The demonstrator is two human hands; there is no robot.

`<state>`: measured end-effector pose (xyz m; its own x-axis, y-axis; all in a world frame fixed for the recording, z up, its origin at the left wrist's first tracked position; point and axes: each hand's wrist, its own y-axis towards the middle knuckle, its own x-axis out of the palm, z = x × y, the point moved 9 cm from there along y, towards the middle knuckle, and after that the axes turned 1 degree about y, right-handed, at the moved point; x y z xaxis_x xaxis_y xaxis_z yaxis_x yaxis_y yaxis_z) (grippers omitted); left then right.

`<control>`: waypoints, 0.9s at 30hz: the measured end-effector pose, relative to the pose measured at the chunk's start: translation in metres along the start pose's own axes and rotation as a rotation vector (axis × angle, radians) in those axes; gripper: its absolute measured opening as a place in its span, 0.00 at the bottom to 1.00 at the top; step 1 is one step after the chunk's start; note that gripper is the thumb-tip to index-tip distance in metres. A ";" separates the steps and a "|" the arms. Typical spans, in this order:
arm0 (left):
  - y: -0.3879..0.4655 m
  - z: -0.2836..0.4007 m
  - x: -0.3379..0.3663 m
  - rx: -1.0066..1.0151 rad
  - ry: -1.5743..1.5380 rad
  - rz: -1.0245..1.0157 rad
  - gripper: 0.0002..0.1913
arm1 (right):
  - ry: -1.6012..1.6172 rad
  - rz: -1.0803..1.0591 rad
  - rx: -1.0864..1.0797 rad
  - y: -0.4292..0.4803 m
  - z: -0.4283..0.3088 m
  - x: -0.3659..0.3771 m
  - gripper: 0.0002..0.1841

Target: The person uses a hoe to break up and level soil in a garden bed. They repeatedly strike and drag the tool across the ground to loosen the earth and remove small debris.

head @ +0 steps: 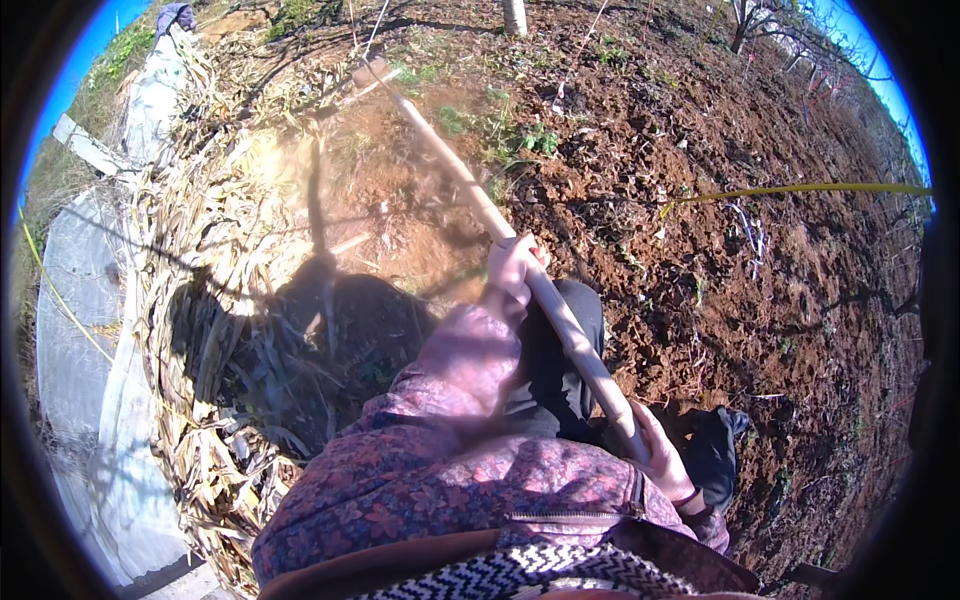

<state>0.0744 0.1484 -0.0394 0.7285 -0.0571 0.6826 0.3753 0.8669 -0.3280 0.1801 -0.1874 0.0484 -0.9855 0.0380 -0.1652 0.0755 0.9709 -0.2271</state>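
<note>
A long-handled hoe slants across the view, its pale bamboo-like handle [577, 345] running from my waist up to the far left. My left hand [511, 264] is closed around the middle of the handle, above my dark-trousered knee. Lower down, close to my jacket, my right hand [661, 454] grips the handle near its butt end. The hoe's head [370, 73] is at the far end, small and blurred, over the edge of the dry stalks. I cannot tell whether it touches the ground.
Dry corn stalks and leaves [225, 225] lie along the left, beside pale sheeting [79, 277]. Turned reddish soil [720, 300] covers the right. A yellow strap [810, 191] crosses at the right. A pale tree trunk [514, 16] stands ahead, with thin strings nearby.
</note>
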 end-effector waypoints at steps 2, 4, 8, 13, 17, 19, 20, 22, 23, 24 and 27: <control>0.011 0.022 0.026 0.043 -0.023 -0.104 0.07 | -0.016 -0.001 0.158 0.013 -0.002 -0.002 0.46; 0.024 0.038 0.044 0.122 -0.143 -0.062 0.06 | -0.086 0.055 0.071 0.035 -0.029 -0.004 0.45; 0.047 0.054 0.060 0.156 -0.122 0.033 0.06 | -0.077 0.067 0.048 0.088 -0.064 0.002 0.44; 0.085 0.052 0.051 0.182 -0.141 0.051 0.06 | -0.289 0.085 0.010 0.213 -0.061 0.007 0.41; 0.111 0.020 0.001 0.096 0.054 0.244 0.05 | -0.581 0.091 -0.262 0.345 -0.057 0.038 0.39; 0.120 -0.008 -0.025 -0.072 0.024 0.305 0.07 | -0.646 0.017 -0.070 0.371 -0.018 0.050 0.38; 0.128 -0.012 -0.034 -0.113 0.091 0.287 0.07 | -0.615 0.024 -0.215 0.378 -0.022 0.060 0.39; 0.140 -0.024 -0.029 -0.154 -0.134 0.121 0.08 | -0.641 0.023 -0.288 0.372 -0.015 0.059 0.43; 0.143 -0.025 -0.035 -0.179 -0.072 0.147 0.07 | -0.700 -0.013 -0.301 0.365 -0.012 0.055 0.43; 0.144 -0.027 -0.037 -0.204 -0.006 0.168 0.06 | -0.754 -0.052 -0.274 0.358 -0.009 0.050 0.44; 0.142 -0.019 -0.024 -0.163 0.070 0.137 0.08 | -0.871 -0.104 -0.357 0.332 -0.022 0.042 0.47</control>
<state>0.1210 0.2632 -0.1152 0.8149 0.0167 0.5793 0.3537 0.7775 -0.5200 0.1605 0.1419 -0.0124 -0.5141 -0.1026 -0.8516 -0.1995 0.9799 0.0023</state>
